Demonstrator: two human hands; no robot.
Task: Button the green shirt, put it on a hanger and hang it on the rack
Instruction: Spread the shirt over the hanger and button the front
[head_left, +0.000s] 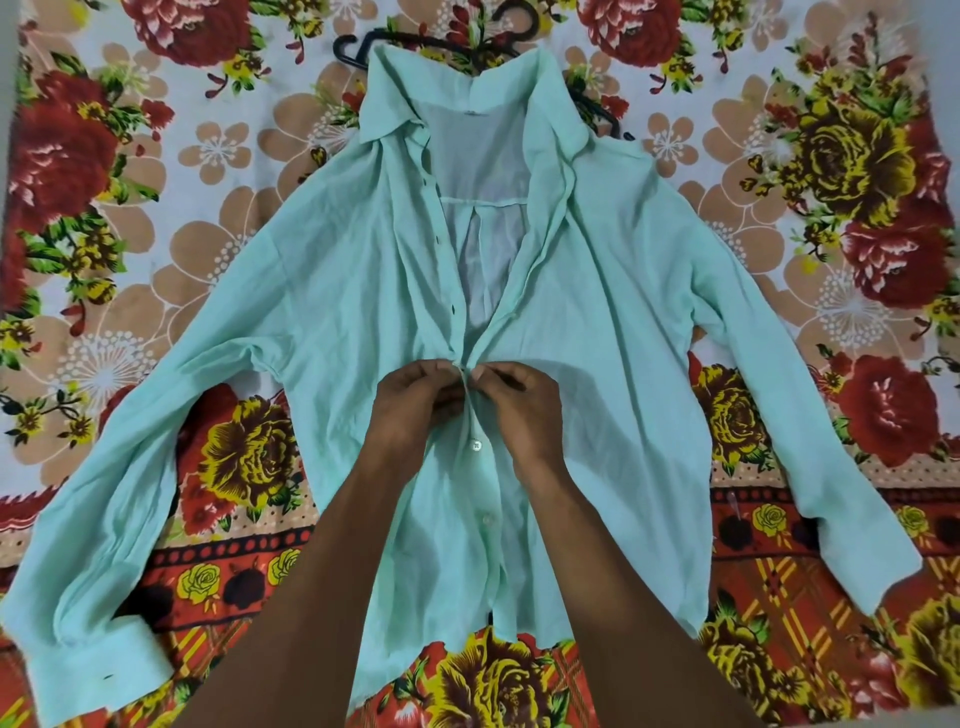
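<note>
Head view, shirt-buttoning stage. I see the green shirt (332, 322) spread face-up on the floral bedsheet (130, 171), sleeves splayed to either side; the left hand (415, 405) pinches the placket edge at mid-chest, fingers curled on the cloth; just beside it, the right hand (519, 405) pinches the opposing edge, the two meeting at one button position; below them I count two fastened buttons (474, 445), so I judge the lower front closed and the work proceeding upward; above the hands the front gapes open to the collar (550, 98), several buttonholes unfilled; the black hanger (363, 44) lies partly under the collar, not yet inserted; no rack is in view; hanging remains undone.
</note>
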